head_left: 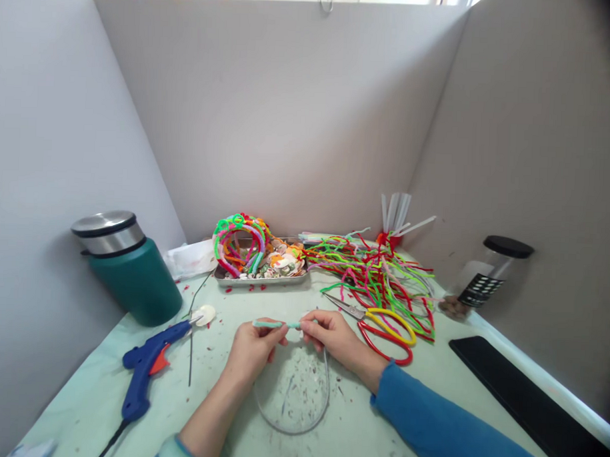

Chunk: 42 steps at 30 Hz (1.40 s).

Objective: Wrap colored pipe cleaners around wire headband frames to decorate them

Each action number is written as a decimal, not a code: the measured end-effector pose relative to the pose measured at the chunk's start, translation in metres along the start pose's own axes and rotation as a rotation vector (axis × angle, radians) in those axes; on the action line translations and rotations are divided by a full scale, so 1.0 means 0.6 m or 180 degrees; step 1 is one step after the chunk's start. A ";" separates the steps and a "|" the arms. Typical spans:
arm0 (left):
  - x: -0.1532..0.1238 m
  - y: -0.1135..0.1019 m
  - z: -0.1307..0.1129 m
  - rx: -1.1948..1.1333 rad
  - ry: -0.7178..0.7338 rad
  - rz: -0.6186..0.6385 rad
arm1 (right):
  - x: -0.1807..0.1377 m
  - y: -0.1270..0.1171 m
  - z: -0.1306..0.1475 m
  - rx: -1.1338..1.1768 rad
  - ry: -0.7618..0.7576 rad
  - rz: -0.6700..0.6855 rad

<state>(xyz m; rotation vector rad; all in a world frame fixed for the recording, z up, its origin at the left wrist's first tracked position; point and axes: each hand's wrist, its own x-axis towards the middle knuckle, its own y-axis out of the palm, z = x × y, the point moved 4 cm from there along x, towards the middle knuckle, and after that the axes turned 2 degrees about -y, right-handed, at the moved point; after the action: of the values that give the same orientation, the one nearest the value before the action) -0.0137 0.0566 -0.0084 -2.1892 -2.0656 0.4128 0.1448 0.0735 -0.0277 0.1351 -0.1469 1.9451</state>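
Note:
My left hand (251,350) and my right hand (331,336) meet over the middle of the table, both pinched on a light teal pipe cleaner (276,325) stretched between them. A thin grey wire headband (298,415) loops down from my fingers toward me, with the pipe cleaner lying along its top end. Red-and-yellow scissors (382,324) lie just right of my right hand.
A blue glue gun (147,366) lies at the left, a teal flask (128,266) behind it. A metal tray (263,277) holds wrapped headbands and shells. Loose pipe cleaners (378,271) pile at the right, near a jar (483,278) and a black pad (524,396). Grey partition walls enclose the table.

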 end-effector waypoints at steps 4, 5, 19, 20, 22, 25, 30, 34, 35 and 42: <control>-0.002 -0.001 0.008 -0.0067 -0.0204 0.0185 | 0.000 -0.001 0.002 -0.0006 -0.0013 -0.0032; -0.002 -0.001 0.009 -0.0152 -0.0232 0.0217 | 0.000 -0.001 0.003 -0.0002 -0.0017 -0.0037; -0.010 -0.011 -0.008 0.0808 0.0421 -0.0610 | 0.001 -0.004 0.008 0.0020 0.0037 -0.0282; -0.015 -0.013 -0.016 0.1106 0.0743 -0.0841 | 0.001 -0.005 0.008 0.0041 0.0053 -0.0325; -0.026 -0.015 -0.030 0.1507 0.1390 -0.1169 | 0.001 -0.006 0.009 0.0090 0.0077 -0.0376; -0.037 -0.010 -0.039 0.1845 0.2201 -0.1324 | 0.001 -0.005 0.010 0.0126 0.0073 -0.0370; -0.037 -0.003 -0.033 0.2360 0.2712 -0.1344 | 0.000 -0.005 0.013 0.0143 0.0020 -0.0335; -0.032 -0.002 -0.029 0.2580 0.2599 -0.1285 | 0.000 -0.006 0.010 0.0154 0.0023 -0.0317; -0.032 -0.002 -0.029 0.2602 0.2546 -0.1266 | 0.000 -0.006 0.010 0.0156 0.0023 -0.0310; -0.025 -0.004 -0.026 0.2048 0.2100 -0.0966 | -0.002 -0.004 0.008 0.0115 -0.0008 -0.0231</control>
<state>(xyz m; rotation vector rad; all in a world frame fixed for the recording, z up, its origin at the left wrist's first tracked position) -0.0123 0.0439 0.0092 -1.3634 -1.5629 0.2276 0.1476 0.0728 -0.0232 0.1646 -0.1074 1.8760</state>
